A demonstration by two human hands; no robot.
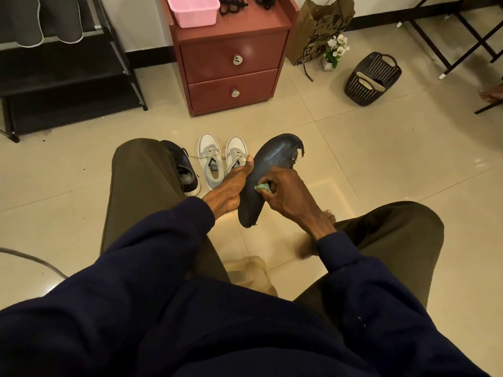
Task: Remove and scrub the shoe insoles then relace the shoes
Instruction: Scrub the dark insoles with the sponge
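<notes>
- We see the insole [268, 175] held in the air between the knees, above the floor [381, 164]. Its toe end points away and up to the right, and its heel end is lowest and nearest us.
- Left hand [231, 187] grips the insole's left long edge, thumb hooked over the rim; the fingers are behind it, hidden.
- Right hand [288, 195] is curled round a green scrub pad [262, 187] and presses it on the insole's middle. Only a corner of the pad shows.
- Insole: dark navy, flat, long oval, matte, with a pale scuffed streak near the toe. The toe edge is torn and frayed, and there are small frays at the heel.
- Open room lies right of the insole: glossy beige tiles. The left side is tighter, with the left knee close by.
- Grey-white sneakers [213, 165] stand as a pair on the floor just behind the left hand, laced, toes away.
- Dark shoe [183, 171] with a white sole sits just left of them, half hidden by the left knee.
- Red-brown cabinet [231, 63] with two drawers and round metal knobs stands beyond the sneakers, a raised lip round its top.
- On top, a pink plastic tub [194, 9] and a heap of black laces [239, 4] sit side by side.
- Dark perforated basket [373, 77] stands on the floor at far right with pale flat pieces inside; we cannot tell what they are.
- Black shoe rack [68, 77] stands at left.
</notes>
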